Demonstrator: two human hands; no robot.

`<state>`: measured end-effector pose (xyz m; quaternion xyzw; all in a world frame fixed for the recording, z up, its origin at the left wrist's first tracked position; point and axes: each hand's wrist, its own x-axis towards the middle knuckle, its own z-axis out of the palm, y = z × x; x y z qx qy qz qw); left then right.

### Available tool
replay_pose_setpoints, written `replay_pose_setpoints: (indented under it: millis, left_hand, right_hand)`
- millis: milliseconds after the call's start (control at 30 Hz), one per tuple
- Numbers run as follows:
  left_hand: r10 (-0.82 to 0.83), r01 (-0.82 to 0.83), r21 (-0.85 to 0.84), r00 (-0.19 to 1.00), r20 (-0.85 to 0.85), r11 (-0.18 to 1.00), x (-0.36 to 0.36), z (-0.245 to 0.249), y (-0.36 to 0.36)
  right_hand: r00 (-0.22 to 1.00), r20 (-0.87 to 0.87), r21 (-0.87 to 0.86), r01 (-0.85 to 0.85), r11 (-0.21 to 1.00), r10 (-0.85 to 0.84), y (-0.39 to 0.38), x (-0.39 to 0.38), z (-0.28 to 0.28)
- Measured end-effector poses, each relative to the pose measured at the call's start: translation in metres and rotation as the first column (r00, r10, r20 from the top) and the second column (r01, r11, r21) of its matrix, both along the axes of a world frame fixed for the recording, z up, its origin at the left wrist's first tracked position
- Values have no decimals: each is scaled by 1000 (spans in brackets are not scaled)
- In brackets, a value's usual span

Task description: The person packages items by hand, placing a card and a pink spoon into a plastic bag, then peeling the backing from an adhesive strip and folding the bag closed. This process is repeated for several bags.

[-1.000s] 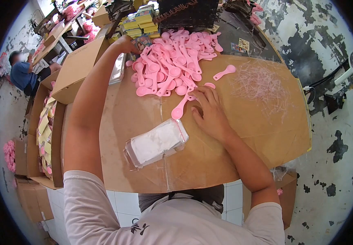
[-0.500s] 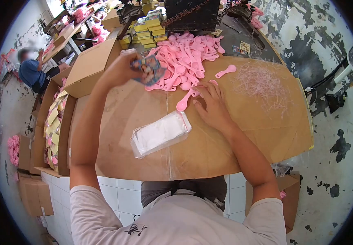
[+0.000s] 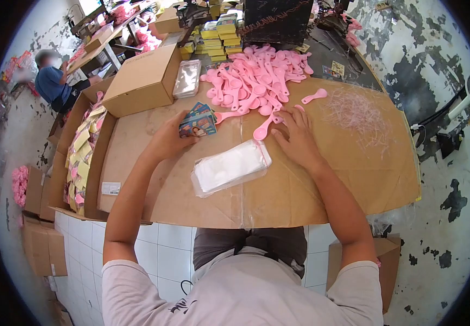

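My left hand (image 3: 168, 138) is closed on a slightly fanned stack of printed cards (image 3: 198, 124), held low over the cardboard at the left edge of the spoon heap. My right hand (image 3: 300, 140) lies with its fingers apart, fingertips right by the handle end of a pink measuring spoon (image 3: 262, 132). Beyond both hands rises a large heap of pink measuring spoons (image 3: 256, 76). Between my forearms lies a stack of clear plastic bags (image 3: 229, 168), set at a slant.
An open box of packed pieces (image 3: 80, 152) and a closed carton (image 3: 140, 81) stand at the left. Near the carton is another stack of clear bags (image 3: 187, 79). Yellow card stacks (image 3: 218, 38) sit behind. Plastic shreds (image 3: 360, 117) lie right. A person (image 3: 55, 81) sits far left.
My left hand has come down and nearer with the cards, uncovering the bag stack beside the carton. My right hand stays by the spoon. The whole view has shifted slightly.
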<state>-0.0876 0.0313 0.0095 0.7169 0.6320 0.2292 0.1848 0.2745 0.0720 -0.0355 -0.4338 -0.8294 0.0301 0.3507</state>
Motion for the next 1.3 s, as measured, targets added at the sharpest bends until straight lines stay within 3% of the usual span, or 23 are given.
replay_pose_setpoints:
  millis: [167,500,600,667,733,767,800,900,967,1100,1200,1300]
  left_hand:
    - [-47,57,84,992,-119,995,11,8,-10]
    - [-149,149,-19,989,-12,989,-4,11,-7]
    - [-132,133,69,991,-22,989,12,27,-18]
    - [-180,178,83,984,19,981,40,40,-28]
    - [-374,349,227,924,76,909,70,24,-25]
    - [-405,391,231,914,16,891,87,19,-24]
    - [-499,491,350,863,-75,798,103,11,-17]
    - [-476,464,198,880,12,863,151,1,-12]
    - [-473,460,155,878,65,875,167,-7,-4]
    - [-470,440,205,874,127,874,170,-14,-2]
    - [-444,401,217,872,207,890,170,-14,-11]
    - [-450,382,264,847,284,886,179,-20,-17]
  right_hand:
    - [1000,26,9,15,1000,-16,0,0,-1]
    - [1000,11,15,6,1000,-6,-1,1,1]
    - [991,-109,21,-72,997,74,-6,-1,14]
    - [951,-213,4,-231,973,226,-7,0,26]
    - [893,-289,-60,-378,924,347,-9,2,39]
    - [865,-315,-117,-445,888,391,-10,4,46]
    - [835,-345,-174,-507,844,429,-12,7,51]
    - [846,-380,-308,-497,811,374,-15,26,67]
    - [892,-274,-375,-444,813,361,-19,43,74]
    - [939,-135,-384,-345,857,317,-20,65,56]
    - [943,-257,-541,-321,777,210,-24,63,36]
    - [870,-469,-561,-426,710,152,-26,50,14]
